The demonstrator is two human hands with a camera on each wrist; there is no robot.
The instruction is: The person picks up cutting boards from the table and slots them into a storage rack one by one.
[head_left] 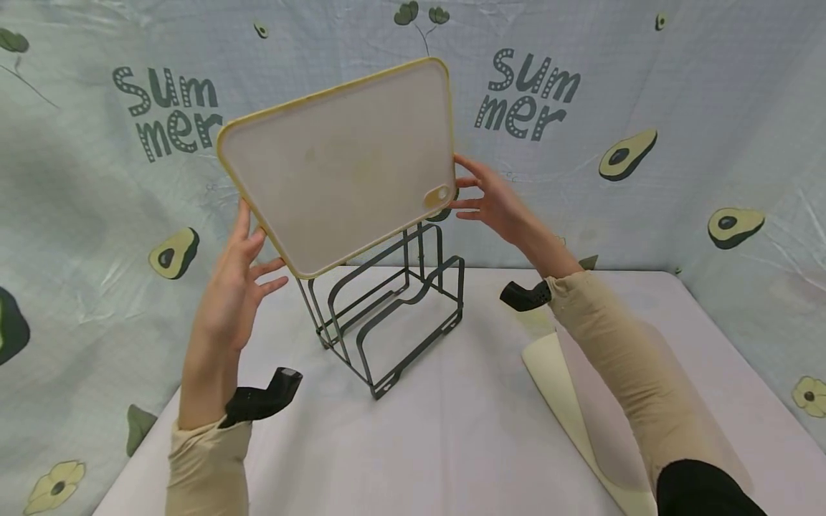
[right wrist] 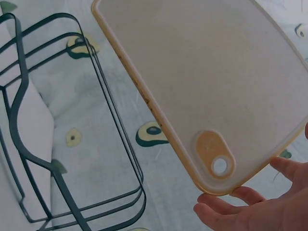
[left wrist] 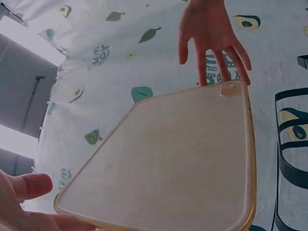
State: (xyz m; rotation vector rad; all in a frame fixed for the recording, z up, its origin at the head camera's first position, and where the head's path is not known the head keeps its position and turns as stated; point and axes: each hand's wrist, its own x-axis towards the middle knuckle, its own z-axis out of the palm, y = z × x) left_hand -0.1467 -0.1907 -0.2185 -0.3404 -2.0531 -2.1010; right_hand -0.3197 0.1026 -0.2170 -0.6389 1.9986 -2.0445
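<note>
A white cutting board (head_left: 342, 165) with a yellow rim hangs tilted in the air between my two hands. My left hand (head_left: 229, 287) supports its left edge with spread fingers; in the left wrist view the thumb (left wrist: 31, 186) stands off the board. My right hand (head_left: 497, 201) presses its fairly straight fingertips against the right edge, beside the yellow hole patch (right wrist: 215, 154) in the corner. Behind and below the board, a dark metal wire rack (head_left: 413, 358) stands on the table, its upper left part hidden by the board.
The white-covered table (head_left: 452, 444) spreads out in front. Under my right forearm lies a cream sheet-like thing (head_left: 561, 401) with a curled edge, partly hidden by the sleeve. A printed curtain (head_left: 645, 86) with avocados hangs behind the table and along its sides.
</note>
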